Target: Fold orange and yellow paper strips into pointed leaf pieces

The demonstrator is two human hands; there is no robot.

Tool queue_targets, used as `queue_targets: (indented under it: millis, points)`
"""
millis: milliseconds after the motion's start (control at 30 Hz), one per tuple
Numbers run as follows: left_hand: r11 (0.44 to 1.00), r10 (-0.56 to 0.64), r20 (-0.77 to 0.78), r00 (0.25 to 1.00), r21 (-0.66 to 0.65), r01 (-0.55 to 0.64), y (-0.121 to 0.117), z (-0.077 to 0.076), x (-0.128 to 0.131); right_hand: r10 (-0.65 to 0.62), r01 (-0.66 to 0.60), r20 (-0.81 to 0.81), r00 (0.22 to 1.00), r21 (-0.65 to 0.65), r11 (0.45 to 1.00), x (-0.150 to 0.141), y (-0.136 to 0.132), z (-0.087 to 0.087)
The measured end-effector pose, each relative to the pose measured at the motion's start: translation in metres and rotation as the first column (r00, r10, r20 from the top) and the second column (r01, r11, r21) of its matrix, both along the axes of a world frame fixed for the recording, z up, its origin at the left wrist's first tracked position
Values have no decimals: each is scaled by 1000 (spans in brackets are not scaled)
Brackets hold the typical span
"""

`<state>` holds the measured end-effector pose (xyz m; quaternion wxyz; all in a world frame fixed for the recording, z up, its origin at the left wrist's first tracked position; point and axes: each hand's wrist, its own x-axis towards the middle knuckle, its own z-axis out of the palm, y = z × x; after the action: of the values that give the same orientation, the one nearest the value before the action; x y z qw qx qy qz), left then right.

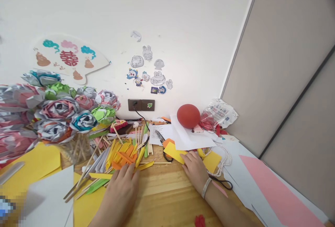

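Observation:
My left hand (pixel 120 188) lies low over a heap of folded paper strips, its fingers stretched forward and fingertips against the orange strips (pixel 125 158). Yellow strips (pixel 113 154) and grey ones spread just beyond it, with a green strip (pixel 97 186) and thin wooden sticks (pixel 83 185) to its left. My right hand (pixel 195 169), with a beaded bracelet (pixel 206 188) at the wrist, rests with outstretched fingers on the edge of a piece of yellow paper (pixel 173 152). Another yellow piece (pixel 212 161) and a pearl string (pixel 227 160) lie beside it. Scissors (pixel 159 136) lie partly hidden under paper.
Paper flowers (pixel 59 110) crowd the left side in a clear container (pixel 74 146). A red balloon (pixel 188 116) sits on white sheets (pixel 183 140) by the wall. A black cable (pixel 143 117) runs down from the socket. Pink paper (pixel 277 188) covers the right; a red scrap (pixel 200 220) lies in front.

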<state>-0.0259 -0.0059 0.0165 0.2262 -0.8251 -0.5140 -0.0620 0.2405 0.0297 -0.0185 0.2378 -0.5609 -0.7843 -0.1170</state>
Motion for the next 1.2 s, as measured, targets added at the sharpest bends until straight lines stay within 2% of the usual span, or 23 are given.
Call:
queue_targets:
  millis: [167,300,400,567,767,900,1000,1067,1133,1200]
  points:
    - [992,-69,8,998,-103,69,-8,6,13,10,-10,-6,1000,37,999,3,4,-4]
    - [971,-129,54,990,-194,138,-11,4,18,14,-13,-15,1000,72,997,4,5,-5]
    - [967,-105,94,990,-221,124,-9,3,17,13,-12,-10,1000,93,996,5,5,-7]
    - [975,-71,153,986,-199,101,-5,4,12,-19,24,-36,999,146,989,9,6,-11]
    - [978,-160,186,969,-100,181,-5,-8,12,-10,26,-86,996,190,982,9,4,-8]
    - [968,-247,189,950,7,250,-3,-16,10,22,5,-120,992,219,976,5,-3,0]
    - [925,-379,214,900,122,361,-4,-15,12,114,-78,-130,985,255,964,-1,-15,11]
    - [855,-517,212,829,167,490,-11,-14,18,274,-234,-124,954,269,934,-9,-26,19]
    - [781,-625,188,758,152,606,-20,-16,27,416,-396,-95,904,174,901,-17,-36,23]
    - [747,-665,154,731,124,654,-29,-23,36,509,-509,-104,854,33,860,-24,-43,22]
